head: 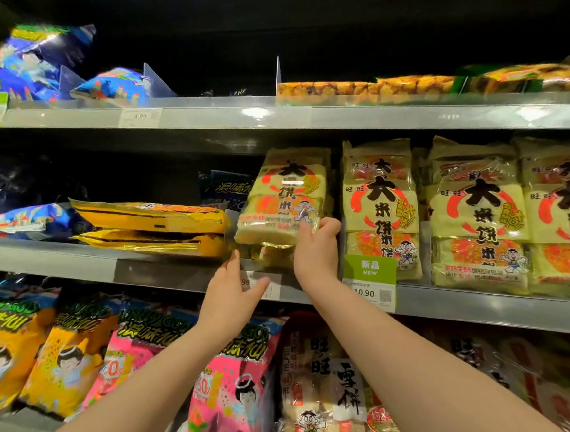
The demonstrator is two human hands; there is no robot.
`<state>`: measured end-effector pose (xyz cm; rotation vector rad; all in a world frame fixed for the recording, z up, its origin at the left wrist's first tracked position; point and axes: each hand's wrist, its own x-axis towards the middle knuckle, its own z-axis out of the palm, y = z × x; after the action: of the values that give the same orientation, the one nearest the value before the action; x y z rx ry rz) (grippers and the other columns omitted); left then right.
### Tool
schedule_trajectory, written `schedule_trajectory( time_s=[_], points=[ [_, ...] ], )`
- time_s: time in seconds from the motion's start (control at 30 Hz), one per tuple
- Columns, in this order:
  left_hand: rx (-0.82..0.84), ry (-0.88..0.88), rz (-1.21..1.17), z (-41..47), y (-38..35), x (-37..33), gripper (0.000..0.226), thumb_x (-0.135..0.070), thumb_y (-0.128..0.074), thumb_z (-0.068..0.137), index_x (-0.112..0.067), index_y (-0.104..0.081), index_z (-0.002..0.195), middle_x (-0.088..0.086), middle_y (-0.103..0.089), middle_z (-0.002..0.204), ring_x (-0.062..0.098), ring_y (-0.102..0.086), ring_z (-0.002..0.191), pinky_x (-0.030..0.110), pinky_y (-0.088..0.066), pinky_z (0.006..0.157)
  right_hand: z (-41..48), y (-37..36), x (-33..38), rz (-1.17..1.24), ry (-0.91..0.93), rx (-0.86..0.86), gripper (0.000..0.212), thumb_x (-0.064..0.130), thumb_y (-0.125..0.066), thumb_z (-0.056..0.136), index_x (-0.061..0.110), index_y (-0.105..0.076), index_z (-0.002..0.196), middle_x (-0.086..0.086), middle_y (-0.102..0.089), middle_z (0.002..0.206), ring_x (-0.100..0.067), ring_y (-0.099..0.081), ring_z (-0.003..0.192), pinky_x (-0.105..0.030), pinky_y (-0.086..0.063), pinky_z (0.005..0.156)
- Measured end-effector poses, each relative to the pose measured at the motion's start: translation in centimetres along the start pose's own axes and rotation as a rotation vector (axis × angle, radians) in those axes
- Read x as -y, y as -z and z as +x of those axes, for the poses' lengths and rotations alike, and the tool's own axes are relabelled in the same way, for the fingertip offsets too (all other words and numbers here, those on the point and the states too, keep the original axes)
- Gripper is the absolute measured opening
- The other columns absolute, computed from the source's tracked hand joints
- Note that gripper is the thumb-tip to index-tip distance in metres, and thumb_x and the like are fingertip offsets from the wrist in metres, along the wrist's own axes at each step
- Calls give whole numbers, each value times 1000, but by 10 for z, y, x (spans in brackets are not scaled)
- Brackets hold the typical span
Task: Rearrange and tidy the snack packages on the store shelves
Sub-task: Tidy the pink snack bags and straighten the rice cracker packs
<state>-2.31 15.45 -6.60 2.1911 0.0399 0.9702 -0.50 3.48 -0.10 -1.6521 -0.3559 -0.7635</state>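
Pink snack bags (222, 391) lie on the bottom shelf, under both forearms. Left hand (230, 295) has straight fingers and holds nothing; it reaches to the middle shelf lip (165, 269), probably to steady from below. Right hand (315, 251), apart from it, grips the lower corner of a tilted rice cracker pack (282, 195) above both hands, likely to stand it up. Upright matching packs (381, 201) stand right of the right hand; flat yellow packs (154, 219) lie left of the left.
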Motion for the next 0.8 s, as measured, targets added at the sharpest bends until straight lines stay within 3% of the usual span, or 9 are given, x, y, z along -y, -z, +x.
schedule_trajectory(
  time_s=[0.1, 0.17, 0.23, 0.37, 0.43, 0.57, 0.73, 0.8],
  points=[
    [-27, -46, -240, -11, 3, -12, 87, -48, -58, 85, -28, -5, 150, 1, -30, 151, 20, -40, 132, 35, -38, 102, -11, 26, 10, 111, 49, 31, 14, 26, -39, 99, 15, -30, 102, 4, -42, 79, -8, -40, 62, -24, -31, 50],
    [-76, -104, -374, -25, 3, -23, 88, -41, -64, 83, -35, -5, 148, -5, -37, 145, 15, -46, 124, 27, -45, 93, -24, 46, 9, 125, 78, 34, 13, 26, -40, 99, 17, -31, 102, 5, -42, 82, -6, -40, 65, -17, -35, 51],
    [-123, -151, -460, -41, 0, -39, 90, -37, -68, 81, -38, -5, 146, -11, -41, 136, 10, -47, 120, 18, -42, 87, -37, 64, 0, 143, 96, 31, 11, 25, -40, 99, 18, -32, 102, 7, -41, 84, -4, -40, 69, -10, -36, 54],
    [-164, -236, -490, -65, -14, -69, 76, -60, -64, 74, -48, -18, 134, -21, -43, 130, 6, -47, 121, 32, -43, 100, -54, 99, -21, 166, 59, 28, 11, 26, -38, 99, 16, -35, 102, 2, -43, 86, -10, -42, 73, -21, -36, 62],
    [-156, -271, -419, -73, -27, -82, 71, -60, -61, 77, -45, -26, 137, -24, -41, 135, 5, -44, 125, 31, -42, 102, -57, 118, -29, 162, 56, 19, 15, 27, -38, 99, 14, -35, 106, 2, -41, 87, -9, -41, 73, -19, -36, 62],
    [-132, -312, -374, -89, -55, -111, 67, -36, -62, 84, -41, -21, 137, -27, -32, 132, -3, -33, 125, 20, -30, 103, -59, 164, -41, 146, 81, -30, 13, 24, -39, 99, 15, -34, 108, 7, -43, 86, -5, -43, 75, -6, -37, 60],
    [1, -358, -330, -89, -94, -148, 62, -16, -58, 90, -33, -27, 142, -20, -35, 138, 7, -34, 132, 32, -33, 111, -46, 217, -63, 131, 62, -130, 11, 22, -41, 99, 14, -36, 105, 4, -43, 87, 3, -43, 75, -11, -36, 65],
    [53, -386, -320, -85, -109, -164, 66, -11, -57, 90, -31, -26, 144, -17, -39, 133, 6, -39, 127, 30, -36, 109, -38, 236, -75, 131, 30, -165, 10, 24, -40, 99, 17, -37, 105, 0, -49, 95, -5, -48, 83, -19, -40, 68]
  ],
)
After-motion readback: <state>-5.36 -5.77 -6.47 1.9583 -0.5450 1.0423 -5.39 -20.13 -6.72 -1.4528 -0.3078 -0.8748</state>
